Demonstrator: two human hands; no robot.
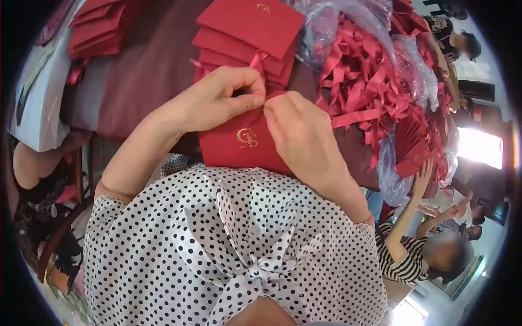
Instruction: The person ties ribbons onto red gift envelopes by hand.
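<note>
"One red envelope (225,145), gold-lettered, just before our dotted shirt (147,233). Grip?"

"Left hand (220,98) pinching ribbon (258,64); right hand (304,130), fingers pressed together (on what, we cannot tell)."

"Handling?"

"Light, stiffish, easily creased, we judge; ribbon slippery; edges best held."

Gold intertwined letters (247,137), apparently G and S, on the near red envelope (220,149); a similar gold mark (265,7) on the stack's top envelope (247,27), too small to read surely
</note>
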